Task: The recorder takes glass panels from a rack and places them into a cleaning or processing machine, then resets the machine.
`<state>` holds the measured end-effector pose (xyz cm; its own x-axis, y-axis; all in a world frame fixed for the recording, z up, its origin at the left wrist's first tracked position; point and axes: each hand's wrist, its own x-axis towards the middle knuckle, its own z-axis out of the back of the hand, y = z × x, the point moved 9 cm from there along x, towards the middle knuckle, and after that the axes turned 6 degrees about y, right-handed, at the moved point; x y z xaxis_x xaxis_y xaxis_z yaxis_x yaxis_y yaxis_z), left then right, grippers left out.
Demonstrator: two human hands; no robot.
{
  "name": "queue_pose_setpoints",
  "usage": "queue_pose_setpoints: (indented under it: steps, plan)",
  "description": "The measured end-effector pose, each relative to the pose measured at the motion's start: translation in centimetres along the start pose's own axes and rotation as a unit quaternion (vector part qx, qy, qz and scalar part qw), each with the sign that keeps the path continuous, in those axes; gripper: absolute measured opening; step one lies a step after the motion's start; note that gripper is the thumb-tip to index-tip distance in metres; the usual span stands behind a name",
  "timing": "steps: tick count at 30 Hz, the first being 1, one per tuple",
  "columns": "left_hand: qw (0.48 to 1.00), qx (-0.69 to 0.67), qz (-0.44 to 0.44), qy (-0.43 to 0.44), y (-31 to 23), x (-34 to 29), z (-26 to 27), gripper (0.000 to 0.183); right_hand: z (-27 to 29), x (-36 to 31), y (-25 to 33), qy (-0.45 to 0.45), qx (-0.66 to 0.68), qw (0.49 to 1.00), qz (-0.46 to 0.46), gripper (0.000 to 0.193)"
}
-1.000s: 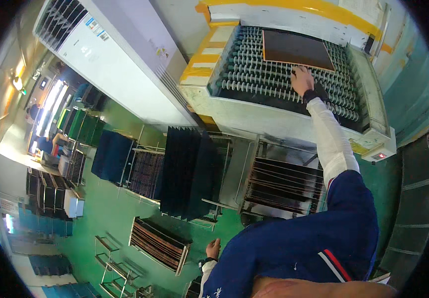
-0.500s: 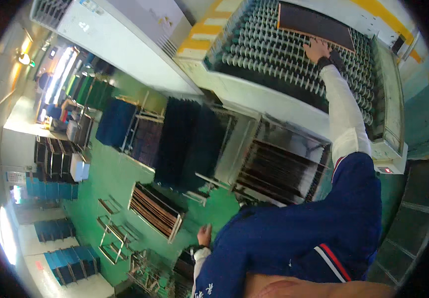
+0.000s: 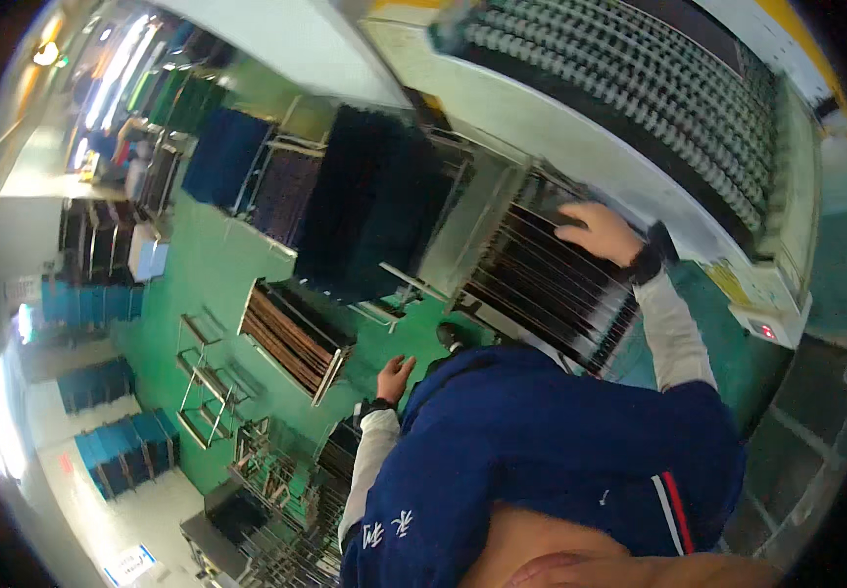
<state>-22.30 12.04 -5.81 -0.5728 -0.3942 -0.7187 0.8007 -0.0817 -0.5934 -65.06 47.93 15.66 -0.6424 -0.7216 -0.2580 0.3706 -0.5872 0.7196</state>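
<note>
My right hand [image 3: 602, 233], a dark band round its wrist, is over the upper end of a rack of dark panels [image 3: 551, 279]. Its fingers are stretched and apart with nothing in them; whether they touch the rack I cannot tell. Low in front of my body hangs my left hand [image 3: 396, 380], loosely bent, thumb apart and holding nothing. Beyond the right hand stands a roller conveyor [image 3: 609, 78] with rows of pale wheels. Part of a dark flat panel [image 3: 702, 34] shows at its far end.
A rack of brown-edged panels [image 3: 291, 338] stands on the green floor [image 3: 208, 294]. Behind it are tall stacks of dark blue panels [image 3: 369, 211]. An unloaded metal frame [image 3: 203, 382] is at the left, with blue stacks [image 3: 129, 451] along the wall. The conveyor's pale housing [image 3: 531, 122] borders the rack.
My right hand has left the panel on the rollers and come down over the rack. The panel is farther along, partly out of view. My left hand has risen slightly, and the view has shifted.
</note>
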Motion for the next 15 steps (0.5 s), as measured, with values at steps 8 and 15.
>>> queue_pose_setpoints:
  steps: [8,15]
  plan:
    - [0.997,0.064,-0.029,0.022,0.0,3.1,-0.1,0.066,-4.8,-2.9,-6.6,-0.133,0.027,0.990,-0.041,0.029]
    - [0.997,0.028,-0.051,0.045,-1.8,4.5,0.2,0.067,-5.4,-2.3,-7.4,-0.107,-0.065,0.984,-0.127,0.020]
